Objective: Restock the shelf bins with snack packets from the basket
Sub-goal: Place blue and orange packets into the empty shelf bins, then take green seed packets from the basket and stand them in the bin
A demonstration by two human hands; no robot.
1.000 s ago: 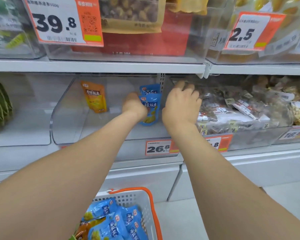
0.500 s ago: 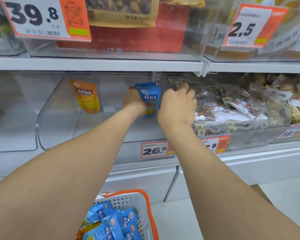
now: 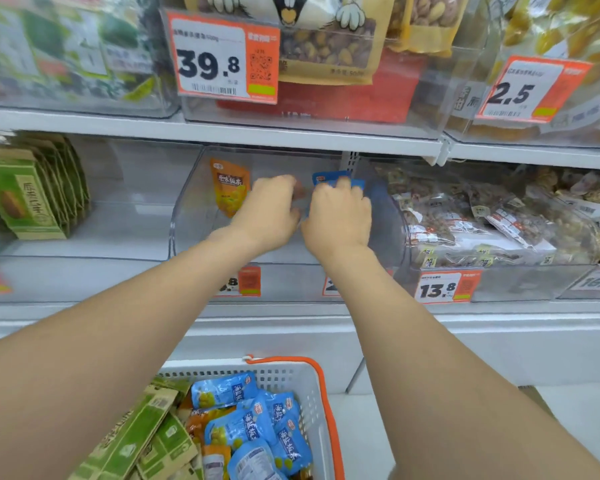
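Two blue snack packets [image 3: 329,177] stand upright at the right end of a clear shelf bin [image 3: 187,220]. My right hand [image 3: 340,216] covers them, with its fingers curled over their top edge. My left hand [image 3: 271,209] is right beside it, fingers bent against the front packet's left edge, which is blurred. An orange snack packet [image 3: 230,187] leans at the bin's back left. Below, a white basket with an orange rim [image 3: 321,393] holds more blue packets [image 3: 250,424], orange packets and green boxes [image 3: 136,441].
To the right, another clear bin holds many small wrapped snacks [image 3: 482,220]. Green boxes [image 3: 25,199] stand in the bin to the left. The shelf above [image 3: 291,133] carries bagged nuts and price tags. Price labels line the shelf front.
The view has shifted right and up. My right hand moved left from the bin divider onto the blue packets. My left hand slid to their left side.
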